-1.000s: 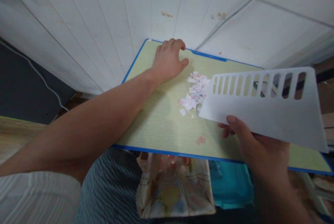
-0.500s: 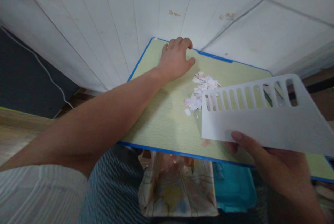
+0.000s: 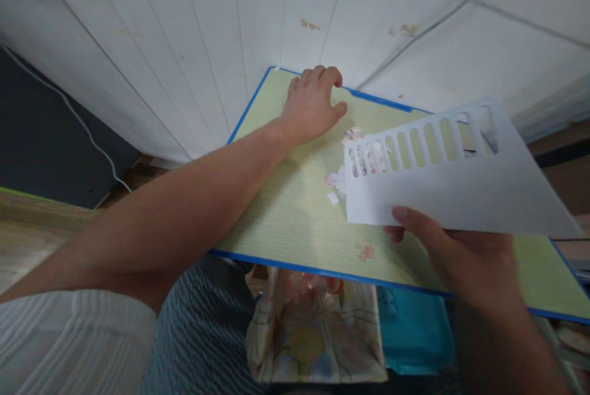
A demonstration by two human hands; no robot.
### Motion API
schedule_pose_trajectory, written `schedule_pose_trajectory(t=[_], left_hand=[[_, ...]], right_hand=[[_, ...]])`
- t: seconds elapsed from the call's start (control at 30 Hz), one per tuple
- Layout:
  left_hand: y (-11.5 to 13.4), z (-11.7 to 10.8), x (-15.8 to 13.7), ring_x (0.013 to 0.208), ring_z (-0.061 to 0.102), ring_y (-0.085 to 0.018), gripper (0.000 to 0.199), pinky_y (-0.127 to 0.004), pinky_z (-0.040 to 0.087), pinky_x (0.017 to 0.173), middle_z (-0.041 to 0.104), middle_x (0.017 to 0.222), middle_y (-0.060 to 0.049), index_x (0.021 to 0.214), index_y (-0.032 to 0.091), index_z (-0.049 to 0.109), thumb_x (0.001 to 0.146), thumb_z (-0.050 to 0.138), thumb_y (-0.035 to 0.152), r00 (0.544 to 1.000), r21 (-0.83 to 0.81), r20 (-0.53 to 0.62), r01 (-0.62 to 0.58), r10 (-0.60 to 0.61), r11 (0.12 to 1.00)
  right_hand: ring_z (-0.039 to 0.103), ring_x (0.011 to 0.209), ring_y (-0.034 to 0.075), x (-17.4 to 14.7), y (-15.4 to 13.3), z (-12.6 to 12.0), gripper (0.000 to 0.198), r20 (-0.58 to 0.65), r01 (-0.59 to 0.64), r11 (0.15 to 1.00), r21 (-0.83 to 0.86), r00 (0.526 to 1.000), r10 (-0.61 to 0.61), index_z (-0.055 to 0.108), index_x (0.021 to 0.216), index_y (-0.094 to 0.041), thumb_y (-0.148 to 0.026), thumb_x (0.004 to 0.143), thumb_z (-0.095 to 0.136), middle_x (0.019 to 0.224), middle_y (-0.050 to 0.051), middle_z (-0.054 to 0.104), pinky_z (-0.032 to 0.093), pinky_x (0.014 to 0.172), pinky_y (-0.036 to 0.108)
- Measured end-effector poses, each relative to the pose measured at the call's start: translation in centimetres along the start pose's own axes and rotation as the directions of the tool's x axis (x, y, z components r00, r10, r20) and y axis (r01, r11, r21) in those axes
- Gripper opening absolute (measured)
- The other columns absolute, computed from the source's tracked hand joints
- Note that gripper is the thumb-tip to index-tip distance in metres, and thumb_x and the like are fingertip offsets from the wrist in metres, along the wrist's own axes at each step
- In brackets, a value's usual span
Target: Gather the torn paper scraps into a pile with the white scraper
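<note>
A flat white plastic sheet [image 3: 415,198] with a row of rounded slots is gripped at its near edge by my right hand [image 3: 474,260], thumb on top. It hangs tilted over the pale yellow-green tabletop [image 3: 286,211] with blue edging. Beneath its left end lies a heap of small white and pinkish paper scraps [image 3: 337,180], partly covered by the sheet and partly seen through its slots. My left hand [image 3: 313,103] rests near the table's far edge, fingers spread and curved, holding nothing. A faint pinkish scrap or mark [image 3: 366,252] sits nearer the front edge.
Below the table's front edge are a patterned fabric bag or box [image 3: 318,340] and a turquoise plastic container [image 3: 417,333]. A white panelled wall [image 3: 304,8] with a cable [image 3: 433,25] rises behind the table. A dark panel [image 3: 55,131] stands at the left.
My right hand has moved the slotted sheet up and to the left, so it covers more of the paper scraps. My left hand stays almost still.
</note>
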State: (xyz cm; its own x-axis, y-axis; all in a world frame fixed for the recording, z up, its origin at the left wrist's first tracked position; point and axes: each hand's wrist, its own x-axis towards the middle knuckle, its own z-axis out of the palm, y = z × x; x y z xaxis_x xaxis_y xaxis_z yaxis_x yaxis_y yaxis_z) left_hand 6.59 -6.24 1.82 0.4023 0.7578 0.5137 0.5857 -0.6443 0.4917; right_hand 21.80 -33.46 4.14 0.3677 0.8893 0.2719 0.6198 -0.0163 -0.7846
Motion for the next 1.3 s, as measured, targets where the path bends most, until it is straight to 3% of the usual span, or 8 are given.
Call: schedule_pose_trajectory(t=[0.17,0.27,0.43,0.6,0.8,1.03,1.3], left_hand=[[-0.1,0.2,0.1,0.144,0.055,-0.039,0.038,-0.061,0.039,0.129,0.066,0.146,-0.008,0.129,0.037,0.066,0.094,0.073,0.025,1.000,-0.008,-0.008,0.003,-0.003,1.000],[-0.3,0.2,0.1,0.143,0.056,-0.039,0.038,-0.061,0.040,0.129,0.067,0.145,-0.008,0.130,0.037,0.065,0.094,0.073,0.026,1.000,-0.009,-0.014,-0.013,0.012,1.000],[-0.2,0.0,0.1,0.144,0.056,-0.040,0.037,-0.060,0.040,0.128,0.066,0.146,-0.010,0.130,0.035,0.066,0.095,0.072,0.025,1.000,-0.002,0.003,-0.008,0.008,1.000],[-0.1,0.0,0.1,0.142,0.057,-0.039,0.036,-0.060,0.041,0.126,0.068,0.145,-0.009,0.129,0.035,0.067,0.094,0.072,0.025,1.000,0.012,-0.008,-0.014,0.014,1.000],[0.0,-0.1,0.0,0.141,0.057,-0.039,0.036,-0.058,0.041,0.126,0.067,0.145,-0.009,0.128,0.035,0.067,0.094,0.072,0.024,1.000,0.023,-0.007,-0.018,0.018,1.000],[-0.1,-0.1,0.0,0.141,0.057,-0.039,0.034,-0.059,0.041,0.126,0.067,0.145,-0.009,0.128,0.035,0.067,0.095,0.071,0.026,1.000,0.019,-0.008,-0.022,0.022,1.000],[-0.1,0.0,0.0,0.140,0.058,-0.039,0.036,-0.059,0.042,0.125,0.068,0.143,-0.009,0.129,0.036,0.067,0.095,0.073,0.027,1.000,0.026,-0.016,-0.024,0.024,0.999]], right_hand=[[0.078,0.071,0.025,0.3,0.6,0.2,0.033,-0.059,-0.015,1.000,-0.015,0.998,0.014,0.073,0.063,-0.030,-0.045,0.090,0.085,0.070,-0.001,0.079,0.063,0.087,0.042],[0.080,0.074,0.025,0.7,0.9,1.0,0.038,-0.031,-0.040,0.999,-0.007,0.999,0.040,0.072,0.060,-0.030,-0.049,0.091,0.083,0.072,0.000,0.080,0.062,0.093,0.043],[0.076,0.067,0.023,0.2,0.5,0.2,0.033,0.001,-0.003,1.000,0.020,1.000,0.003,0.072,0.062,-0.029,-0.040,0.090,0.085,0.068,-0.001,0.077,0.062,0.080,0.039],[0.076,0.069,0.022,-0.3,0.5,-0.5,0.030,-0.027,-0.001,1.000,0.001,1.000,0.001,0.072,0.065,-0.028,-0.037,0.090,0.086,0.070,-0.002,0.078,0.062,0.086,0.038],[0.076,0.067,0.022,-1.0,0.5,-0.8,0.029,0.014,0.039,0.999,-0.019,0.999,-0.039,0.072,0.064,-0.027,-0.036,0.088,0.085,0.069,0.000,0.077,0.063,0.073,0.035],[0.076,0.063,0.022,-0.7,0.3,-0.2,0.034,-0.040,0.027,0.999,-0.036,0.999,-0.028,0.070,0.056,-0.029,-0.034,0.089,0.079,0.066,0.000,0.076,0.067,0.073,0.035],[0.077,0.069,0.024,-1.7,0.6,-0.7,0.028,-0.053,0.042,0.998,-0.040,0.998,-0.044,0.075,0.062,-0.029,-0.037,0.088,0.084,0.069,0.001,0.078,0.065,0.071,0.035]])
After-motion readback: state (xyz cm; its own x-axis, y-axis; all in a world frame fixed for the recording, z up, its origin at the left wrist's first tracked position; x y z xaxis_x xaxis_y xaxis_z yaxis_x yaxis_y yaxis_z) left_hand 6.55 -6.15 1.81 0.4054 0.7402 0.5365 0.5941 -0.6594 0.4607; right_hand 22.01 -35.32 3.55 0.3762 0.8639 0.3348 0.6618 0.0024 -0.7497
